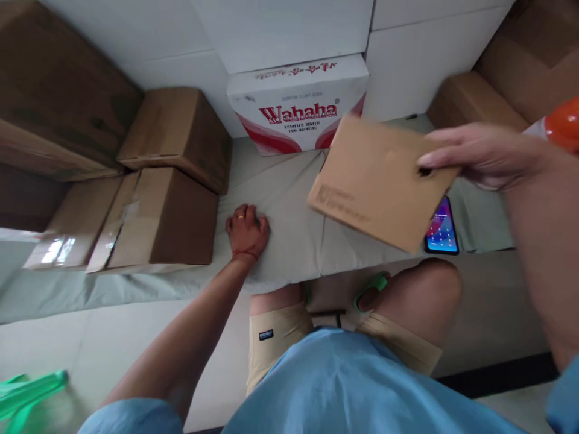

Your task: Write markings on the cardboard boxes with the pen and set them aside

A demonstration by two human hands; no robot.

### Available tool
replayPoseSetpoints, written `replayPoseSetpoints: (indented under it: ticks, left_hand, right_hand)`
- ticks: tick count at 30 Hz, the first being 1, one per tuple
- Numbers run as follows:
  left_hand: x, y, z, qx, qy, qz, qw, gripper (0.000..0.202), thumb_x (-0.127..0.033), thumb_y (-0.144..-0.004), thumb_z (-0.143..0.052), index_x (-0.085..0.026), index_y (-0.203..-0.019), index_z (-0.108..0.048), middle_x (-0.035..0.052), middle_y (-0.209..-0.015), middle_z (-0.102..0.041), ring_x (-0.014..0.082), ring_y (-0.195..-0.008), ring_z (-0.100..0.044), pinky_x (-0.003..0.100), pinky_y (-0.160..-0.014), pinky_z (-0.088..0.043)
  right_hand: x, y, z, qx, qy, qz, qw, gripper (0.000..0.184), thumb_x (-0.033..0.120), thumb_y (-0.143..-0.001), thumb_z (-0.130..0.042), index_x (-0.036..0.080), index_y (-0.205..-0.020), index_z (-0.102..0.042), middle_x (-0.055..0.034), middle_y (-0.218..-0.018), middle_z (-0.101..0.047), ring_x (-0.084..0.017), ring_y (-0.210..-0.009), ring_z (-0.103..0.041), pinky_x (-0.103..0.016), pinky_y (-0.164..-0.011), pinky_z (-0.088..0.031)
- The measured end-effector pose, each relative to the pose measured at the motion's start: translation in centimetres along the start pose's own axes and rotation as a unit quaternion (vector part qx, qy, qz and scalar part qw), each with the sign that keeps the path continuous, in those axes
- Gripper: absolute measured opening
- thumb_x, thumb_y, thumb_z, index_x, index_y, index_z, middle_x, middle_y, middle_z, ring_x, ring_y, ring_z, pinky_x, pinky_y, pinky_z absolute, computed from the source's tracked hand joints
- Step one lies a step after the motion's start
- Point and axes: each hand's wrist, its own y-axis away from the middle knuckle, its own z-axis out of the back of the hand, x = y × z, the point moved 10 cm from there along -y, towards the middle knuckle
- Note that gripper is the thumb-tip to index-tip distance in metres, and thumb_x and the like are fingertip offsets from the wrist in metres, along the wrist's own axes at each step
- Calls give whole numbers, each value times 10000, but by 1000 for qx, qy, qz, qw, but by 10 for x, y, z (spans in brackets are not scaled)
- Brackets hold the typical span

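My right hand (486, 154) grips a flat brown cardboard box (380, 181) by its right edge, the thumb lying on its face beside a dark hole. The box is tilted in the air above the cloth, slightly blurred, with faint printing along its lower left. My left hand (248, 232), a ring on one finger, rests palm down on the grey cloth (289, 241). Its fingers are loosely bent and apart, with nothing visible in them. Just under the flat box's right corner lies a phone (446, 232) with a lit keypad screen.
Stacked cardboard boxes (181, 217) stand left of my left hand. A white and red Wahaha water carton (301, 108) is against the tiled wall. More brown boxes (479, 102) and an orange-topped object (562, 125) are at the right. A green plastic item (34, 392) appears lower left.
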Motion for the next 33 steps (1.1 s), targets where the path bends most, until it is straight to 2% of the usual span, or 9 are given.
replayPoseSetpoints:
  ticks: [8, 10, 13, 16, 20, 23, 26, 28, 33]
  left_hand:
    - [2, -1, -1, 6, -7, -1, 1000, 538, -366, -1029, -426, -131, -1469, -626, 227, -1614, -561, 382, -1530, -487, 602, -1320, -290]
    - [2, 0, -1, 0, 2, -1, 1000, 521, -365, -1028, -432, -147, -1456, -632, 221, -1609, -566, 376, -1529, -489, 598, -1323, -287]
    - [1, -1, -1, -4, 18, -2, 1000, 499, -351, -1020, -445, -148, -1431, -642, 216, -1590, -579, 372, -1522, -494, 588, -1328, -285]
    - [6, -4, 2, -6, 51, 12, 999, 488, -334, -988, -500, -113, -1392, -662, 231, -1541, -605, 391, -1477, -529, 581, -1320, -310]
    - [17, 3, 22, -54, 138, 44, 988, 450, -292, -930, -560, -94, -1315, -681, 244, -1497, -591, 376, -1452, -544, 514, -1271, -406]
    - [11, 26, 28, -42, 214, 39, 975, 359, -365, -980, -505, -154, -1184, -713, 180, -1283, -703, 322, -1225, -678, 479, -1127, -528]
    - [-14, 64, 14, 60, 305, 18, 950, 439, -480, -1041, -396, -203, -967, -728, 118, -989, -776, 288, -974, -735, 432, -926, -603]
    - [-34, 88, 12, 97, 335, -12, 937, 510, -547, -1054, -382, -216, -893, -736, 113, -970, -785, 292, -996, -741, 428, -943, -605]
    - [-45, 118, 34, 77, 468, 44, 879, 568, -677, -1029, -536, -231, -1324, -726, 126, -1253, -766, 310, -1182, -732, 441, -982, -637]
  right_hand:
    - [-18, -22, -69, 76, -15, -38, 996, 533, 613, -827, -881, 265, -1223, -799, -93, -1246, -798, -274, -1279, -699, -491, -1187, -521]
    - [-29, -22, -58, 54, 4, -60, 997, 460, 587, -855, -859, 243, -1156, -808, -90, -1218, -794, -255, -1207, -713, -474, -1152, -538]
    - [-44, -10, -12, -73, 23, -66, 995, 329, 500, -896, -800, 199, -1028, -796, -67, -1023, -779, -186, -935, -713, -375, -947, -597]
    - [-61, 21, 28, -167, 69, -85, 980, 277, 449, -849, -789, 176, -884, -753, -31, -791, -714, -131, -669, -610, -298, -698, -533]
    - [-81, 68, 25, -134, 74, -118, 981, 379, 558, -793, -782, 191, -874, -738, -35, -757, -720, -131, -591, -578, -293, -602, -485]
    - [-94, 101, -6, -99, 58, -141, 983, 452, 627, -772, -768, 207, -940, -766, -48, -799, -749, -169, -638, -629, -328, -624, -548]
    - [-98, 122, -44, -60, 44, -134, 988, 437, 595, -815, -723, 239, -1059, -796, -66, -969, -793, -221, -815, -715, -366, -706, -620]
    - [-91, 128, -64, -32, 43, -101, 993, 382, 513, -853, -702, 268, -1128, -805, -71, -1178, -788, -249, -1037, -736, -395, -848, -647]
    - [-51, 137, -79, -20, 29, -16, 999, 350, 384, -953, -664, 294, -1273, -771, -68, -1550, -646, -271, -1508, -555, -458, -1265, -453]
